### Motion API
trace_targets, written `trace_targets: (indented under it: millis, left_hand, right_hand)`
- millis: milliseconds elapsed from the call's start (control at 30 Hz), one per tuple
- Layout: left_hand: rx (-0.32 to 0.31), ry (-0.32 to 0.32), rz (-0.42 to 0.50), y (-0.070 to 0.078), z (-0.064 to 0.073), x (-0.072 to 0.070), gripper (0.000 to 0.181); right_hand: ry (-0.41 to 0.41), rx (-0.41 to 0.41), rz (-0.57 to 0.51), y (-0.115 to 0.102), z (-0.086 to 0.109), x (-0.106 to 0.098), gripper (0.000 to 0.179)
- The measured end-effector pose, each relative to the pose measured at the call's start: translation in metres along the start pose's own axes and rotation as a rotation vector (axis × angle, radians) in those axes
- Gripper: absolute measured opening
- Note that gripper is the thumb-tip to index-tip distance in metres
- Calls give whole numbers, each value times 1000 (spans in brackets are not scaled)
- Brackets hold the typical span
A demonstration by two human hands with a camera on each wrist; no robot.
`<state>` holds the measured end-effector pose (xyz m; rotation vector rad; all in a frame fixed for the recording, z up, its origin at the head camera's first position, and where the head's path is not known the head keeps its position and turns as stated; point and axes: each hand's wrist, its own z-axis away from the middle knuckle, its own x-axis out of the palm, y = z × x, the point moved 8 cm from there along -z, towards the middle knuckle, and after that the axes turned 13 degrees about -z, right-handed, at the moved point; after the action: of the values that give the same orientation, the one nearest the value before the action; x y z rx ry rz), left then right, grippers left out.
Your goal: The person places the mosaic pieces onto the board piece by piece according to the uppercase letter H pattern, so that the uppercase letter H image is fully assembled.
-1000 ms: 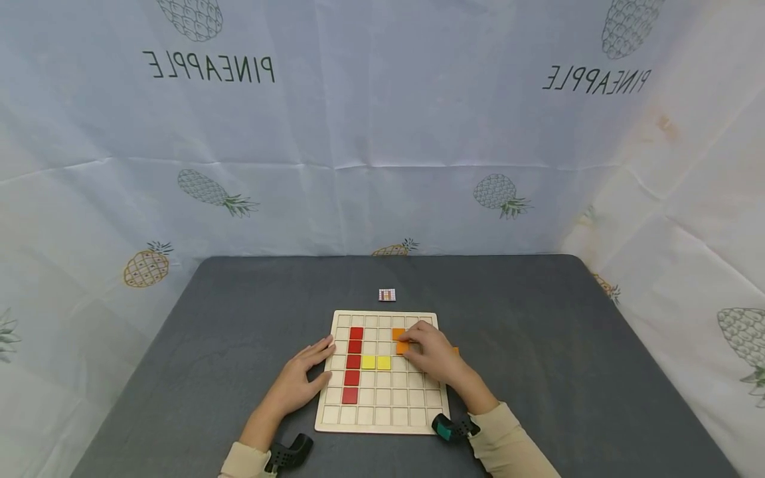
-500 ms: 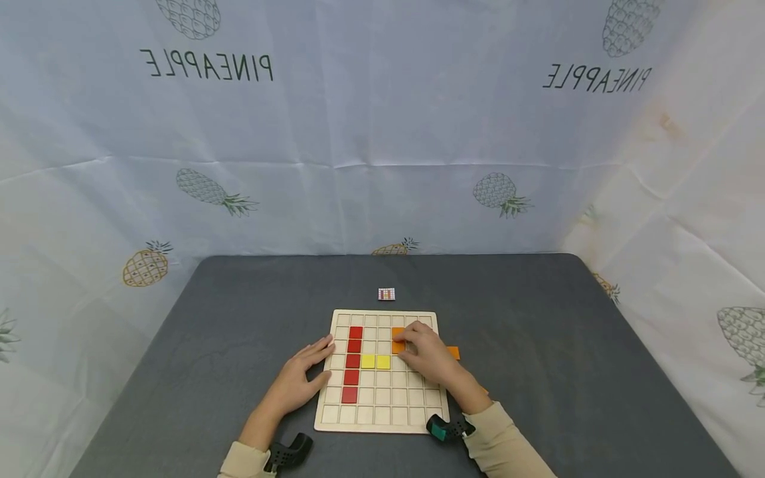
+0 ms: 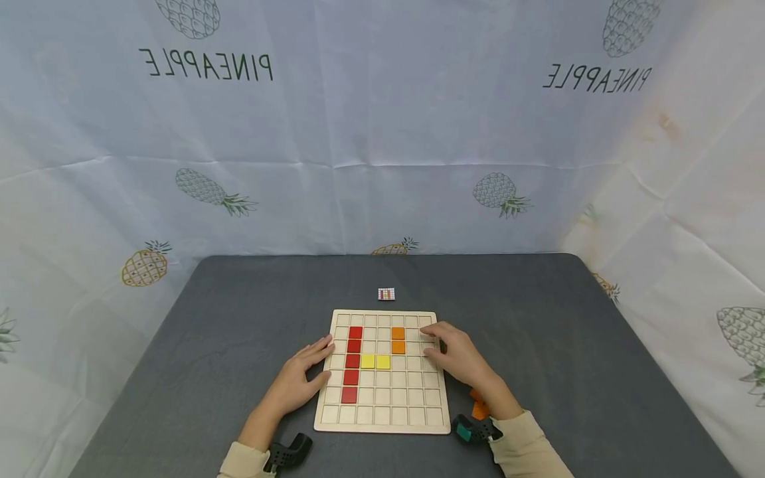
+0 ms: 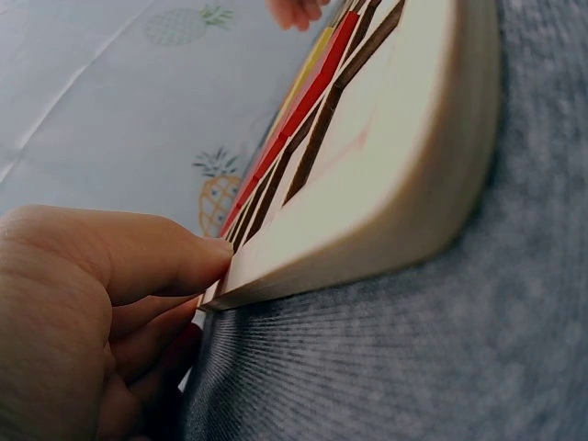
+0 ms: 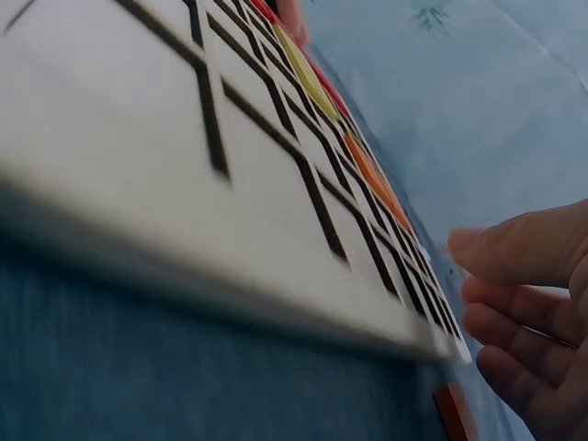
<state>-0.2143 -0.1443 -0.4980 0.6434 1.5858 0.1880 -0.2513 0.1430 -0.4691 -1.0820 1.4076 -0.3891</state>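
A wooden grid board [image 3: 382,416] lies on the dark table. My left hand [image 3: 299,378] rests at the board's left edge with fingers extended; in the left wrist view its thumb [image 4: 197,262] touches the rim. Several red square tiles [image 3: 352,361] form a column on the board, with two yellow tiles [image 3: 375,362] to their right. Two orange tiles [image 3: 398,340] sit one above the other further right. My right hand [image 3: 457,352] hovers at the board's right edge, thumb and fingers apart, nothing held. Below its fingers, a tile [image 5: 453,411] lies beside the board, mostly hidden in the head view.
Loose orange tiles [image 3: 480,408] lie beside the board's right side, partly covered by the right forearm. A small patterned card [image 3: 386,294] lies beyond the board's far edge. A pineapple-print curtain [image 3: 358,119] hangs behind the table [image 3: 251,299].
The right hand has straightened the second orange tile into its cell below the first, let go, and moved right to the board's edge. The left hand has stayed in place.
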Motion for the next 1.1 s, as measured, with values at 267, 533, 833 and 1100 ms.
trace_targets:
  millis: [267,533,833,1100]
  left_hand:
    - [8,7,-2,1,0,0,53]
    - [2,16,-7,3,0,0,53]
    - [9,26,-23,3,0,0,52]
    - [20,27,-22,5,1,-2,51]
  right_hand:
    - [71,6,41,24,20,-27,39]
    - [72,-42,50,33,33,-32,35]
    - [52,-21,45,41,33,-30,32]
    - [87,-21,35,36,35,-32,29]
